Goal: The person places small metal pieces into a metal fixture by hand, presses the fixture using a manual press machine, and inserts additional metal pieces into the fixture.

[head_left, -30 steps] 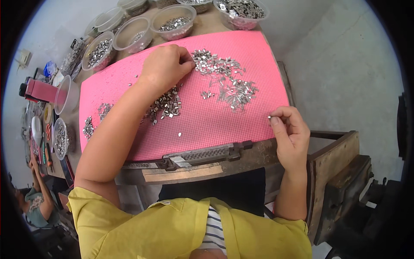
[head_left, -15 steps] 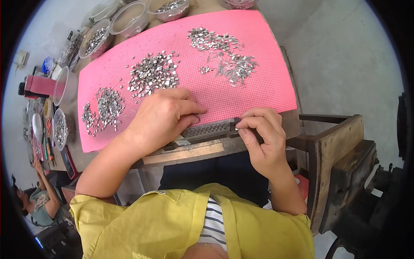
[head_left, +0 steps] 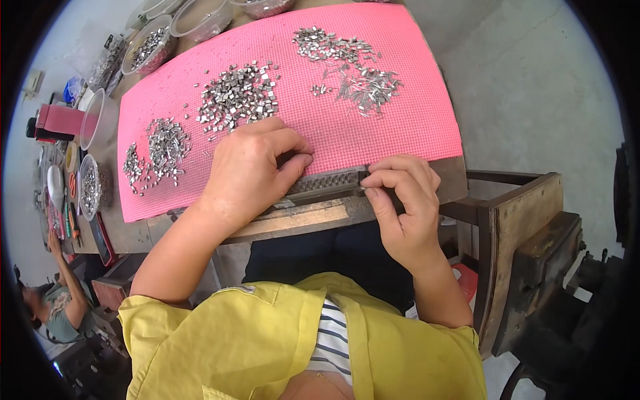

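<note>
A long dark metal strip (head_left: 327,183) with a patterned row along its top lies at the near edge of the table. At its left part, my left hand (head_left: 253,163) is bent over it, thumb and forefinger pressed together; whatever they pinch is hidden. My right hand (head_left: 405,200) is at the strip's right end, thumb and fingertips closed around a small dark spot that I cannot make out. Beyond the hands, a pink textured mat (head_left: 353,137) carries loose metal bits: a pile of blocky pieces (head_left: 237,97), thin pins (head_left: 370,90), short pieces (head_left: 330,45) and small cylinders (head_left: 167,143).
Plastic tubs (head_left: 148,50) of metal parts line the far left edge; another tub (head_left: 91,190) stands left of the mat. A phone (head_left: 102,240) and hand tools (head_left: 72,217) lie nearby. A co-worker (head_left: 60,300) sits at far left. A wooden frame (head_left: 523,200) with dark machinery stands right.
The table and mat appear slightly higher in the picture. My left thumb and forefinger have drawn together from a more spread pose. My right hand stays at the strip's end.
</note>
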`<action>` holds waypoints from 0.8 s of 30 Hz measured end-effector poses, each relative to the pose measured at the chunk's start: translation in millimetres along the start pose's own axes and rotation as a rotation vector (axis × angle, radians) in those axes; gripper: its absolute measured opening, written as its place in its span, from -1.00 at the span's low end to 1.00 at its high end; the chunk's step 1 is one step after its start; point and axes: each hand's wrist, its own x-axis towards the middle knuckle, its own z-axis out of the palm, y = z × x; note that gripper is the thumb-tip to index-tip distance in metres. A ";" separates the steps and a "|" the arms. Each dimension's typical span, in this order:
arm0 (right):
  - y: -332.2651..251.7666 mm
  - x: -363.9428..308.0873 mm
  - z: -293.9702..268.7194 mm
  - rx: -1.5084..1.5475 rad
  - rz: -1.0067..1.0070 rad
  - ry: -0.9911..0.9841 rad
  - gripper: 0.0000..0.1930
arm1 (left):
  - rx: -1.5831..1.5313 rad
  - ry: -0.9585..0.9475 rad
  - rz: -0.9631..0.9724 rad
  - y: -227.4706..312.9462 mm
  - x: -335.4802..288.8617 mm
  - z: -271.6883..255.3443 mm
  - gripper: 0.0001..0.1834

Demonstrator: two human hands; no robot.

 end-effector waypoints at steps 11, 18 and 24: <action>5.9 0.3 13.9 -0.033 -0.051 0.022 -0.85 | -0.146 0.065 -0.018 8.8 -8.4 6.3 -0.92; 3.5 2.3 14.4 -0.129 -0.091 0.013 -0.81 | -0.076 0.114 0.155 27.2 -21.8 22.7 -0.84; 7.1 3.1 13.7 -0.110 -0.110 0.056 -0.79 | 0.060 0.260 0.238 29.5 -22.4 40.1 -0.79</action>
